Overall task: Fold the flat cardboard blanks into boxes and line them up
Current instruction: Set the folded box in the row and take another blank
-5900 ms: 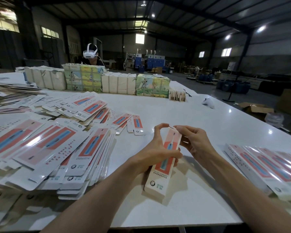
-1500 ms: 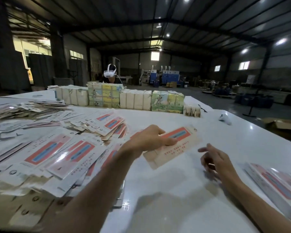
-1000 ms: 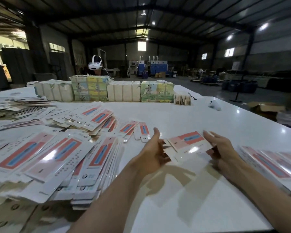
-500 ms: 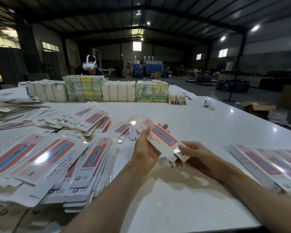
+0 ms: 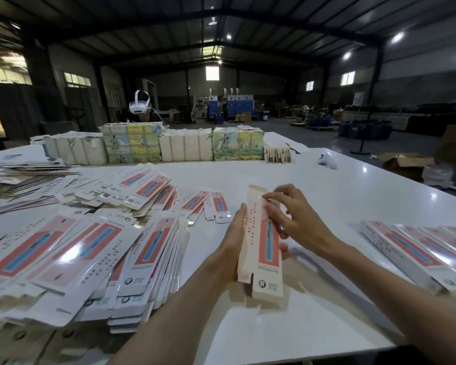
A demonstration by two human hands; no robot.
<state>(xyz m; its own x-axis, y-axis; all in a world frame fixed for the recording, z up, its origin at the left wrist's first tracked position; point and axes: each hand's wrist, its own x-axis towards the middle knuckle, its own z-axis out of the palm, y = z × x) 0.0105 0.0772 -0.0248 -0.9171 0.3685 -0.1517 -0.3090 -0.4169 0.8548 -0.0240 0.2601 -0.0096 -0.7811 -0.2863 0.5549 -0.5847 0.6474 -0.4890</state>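
Box (image 5: 264, 241) held upright over table (image 5: 353, 196), near edge.

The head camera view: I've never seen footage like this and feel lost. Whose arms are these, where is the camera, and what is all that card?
There is no machine here. One wide-angle camera sits on a person's head, looking forward and down, so the two bare arms are the wearer's own. The left hand grips a half-formed box by its side, and the right hand pinches it nearer the top. On the white table lie heaps of flat blanks to the left and a row of folded boxes to the right. Wrapped bundles stand along the far edge, with another person wearing a headset behind them.
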